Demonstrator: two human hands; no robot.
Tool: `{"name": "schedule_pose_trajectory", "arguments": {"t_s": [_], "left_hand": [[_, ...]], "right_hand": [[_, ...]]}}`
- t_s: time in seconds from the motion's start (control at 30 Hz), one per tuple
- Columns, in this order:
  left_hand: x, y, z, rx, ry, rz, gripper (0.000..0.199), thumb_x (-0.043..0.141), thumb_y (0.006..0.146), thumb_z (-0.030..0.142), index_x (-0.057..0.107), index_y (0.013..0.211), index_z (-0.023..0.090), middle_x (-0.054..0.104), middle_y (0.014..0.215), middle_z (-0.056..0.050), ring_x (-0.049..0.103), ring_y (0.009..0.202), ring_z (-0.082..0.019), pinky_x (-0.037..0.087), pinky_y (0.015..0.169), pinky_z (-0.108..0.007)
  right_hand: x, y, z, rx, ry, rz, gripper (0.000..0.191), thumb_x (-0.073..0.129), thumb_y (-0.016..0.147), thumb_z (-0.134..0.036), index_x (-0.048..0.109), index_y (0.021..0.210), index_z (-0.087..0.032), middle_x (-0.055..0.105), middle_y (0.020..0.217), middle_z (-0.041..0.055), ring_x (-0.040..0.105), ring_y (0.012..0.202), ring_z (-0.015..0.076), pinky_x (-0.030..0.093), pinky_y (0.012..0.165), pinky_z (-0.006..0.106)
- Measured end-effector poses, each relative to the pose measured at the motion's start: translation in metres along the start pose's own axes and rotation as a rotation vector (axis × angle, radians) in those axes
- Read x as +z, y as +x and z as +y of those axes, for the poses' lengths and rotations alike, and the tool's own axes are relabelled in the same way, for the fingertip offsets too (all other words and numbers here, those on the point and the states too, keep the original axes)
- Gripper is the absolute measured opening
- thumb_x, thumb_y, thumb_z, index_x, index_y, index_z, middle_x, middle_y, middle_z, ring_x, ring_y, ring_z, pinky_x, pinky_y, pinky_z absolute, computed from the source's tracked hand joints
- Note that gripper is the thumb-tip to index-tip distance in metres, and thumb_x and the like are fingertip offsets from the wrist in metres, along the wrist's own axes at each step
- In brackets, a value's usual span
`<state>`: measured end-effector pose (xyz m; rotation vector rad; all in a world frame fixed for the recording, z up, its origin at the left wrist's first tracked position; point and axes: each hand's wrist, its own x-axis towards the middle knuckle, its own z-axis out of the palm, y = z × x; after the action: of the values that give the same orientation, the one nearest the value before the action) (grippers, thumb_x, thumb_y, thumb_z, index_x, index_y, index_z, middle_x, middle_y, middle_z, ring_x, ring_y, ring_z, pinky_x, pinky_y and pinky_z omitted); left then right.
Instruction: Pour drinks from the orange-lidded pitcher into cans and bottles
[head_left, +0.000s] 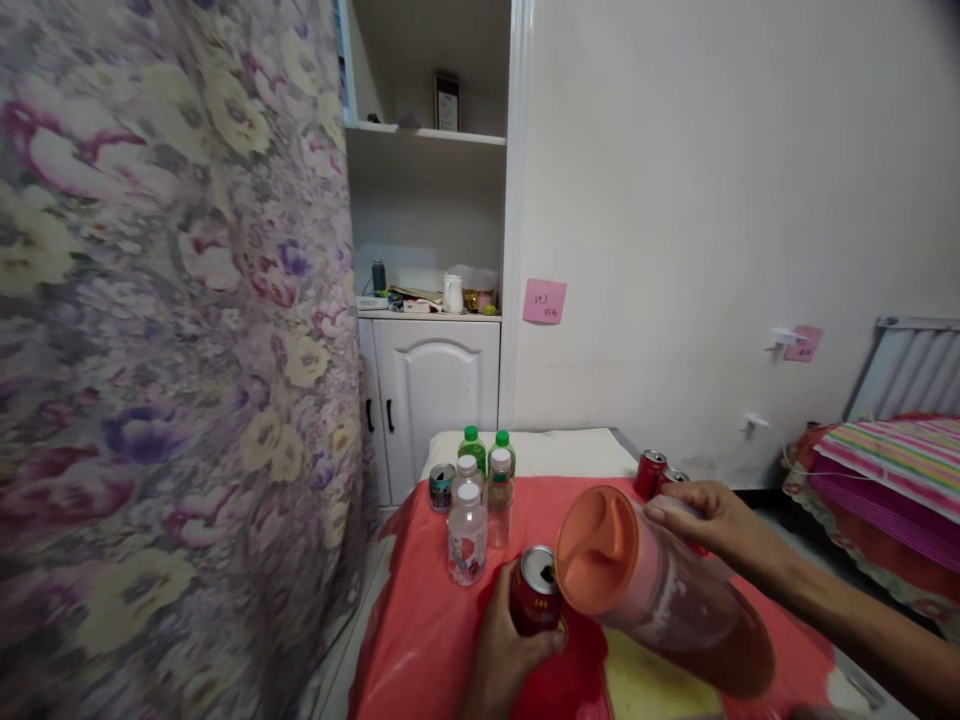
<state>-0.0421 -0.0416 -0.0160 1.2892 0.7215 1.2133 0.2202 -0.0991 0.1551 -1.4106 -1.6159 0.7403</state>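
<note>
Though both cylindrical, metal can (pixel 536 608) in curled left fingers (pixel 504 592), plastic pitcher (pixel 694 612) in clenched right fingers (pixel 666 517).

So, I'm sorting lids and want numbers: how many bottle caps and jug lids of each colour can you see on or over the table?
Green bottle caps: 2
White bottle caps: 3
Orange jug lid: 1
Total: 6

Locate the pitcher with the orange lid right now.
The pitcher is in the lower right of the head view, tipped in the right hand, its orange lid beside the top of the red can held in the left hand.
</note>
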Motion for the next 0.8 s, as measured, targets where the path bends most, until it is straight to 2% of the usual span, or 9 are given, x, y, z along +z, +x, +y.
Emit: {"name": "schedule_pose_trajectory", "arguments": {"t_s": [0.3, 0.63, 0.8], "left_hand": [[0.001, -0.0002, 0.0019, -0.034, -0.002, 0.032, 0.079, 0.092, 0.047, 0.017, 0.065, 0.122, 0.02, 0.078, 0.115, -0.01, 0.07, 0.11, -0.036, 0.056, 0.093, -0.039], [0.0033, -0.001, 0.0082, -0.031, -0.04, 0.026, 0.076, 0.093, 0.046, 0.015, 0.067, 0.118, 0.02, 0.079, 0.113, -0.008, 0.071, 0.106, -0.034, 0.057, 0.091, -0.037], [0.0033, -0.0015, 0.0092, -0.026, -0.035, 0.03, 0.074, 0.092, 0.047, 0.016, 0.067, 0.117, 0.02, 0.079, 0.113, -0.008, 0.07, 0.106, -0.033, 0.056, 0.091, -0.036]], "right_hand": [[0.0018, 0.0007, 0.003, -0.006, 0.018, 0.001, 0.052, 0.063, 0.085, -0.063, 0.041, 0.061, -0.023, 0.031, 0.057, -0.0056, 0.027, 0.052, 0.0114, 0.017, 0.052, 0.03], [0.002, -0.0006, -0.0012, 0.002, 0.052, 0.001, 0.05, 0.066, 0.083, -0.064, 0.052, 0.059, -0.022, 0.034, 0.054, -0.0045, 0.026, 0.052, 0.0123, 0.017, 0.053, 0.031], [0.0012, 0.0006, -0.0035, 0.007, 0.05, -0.01, 0.052, 0.066, 0.082, -0.066, 0.05, 0.059, -0.022, 0.034, 0.053, -0.0049, 0.028, 0.051, 0.0119, 0.018, 0.052, 0.031]]}}
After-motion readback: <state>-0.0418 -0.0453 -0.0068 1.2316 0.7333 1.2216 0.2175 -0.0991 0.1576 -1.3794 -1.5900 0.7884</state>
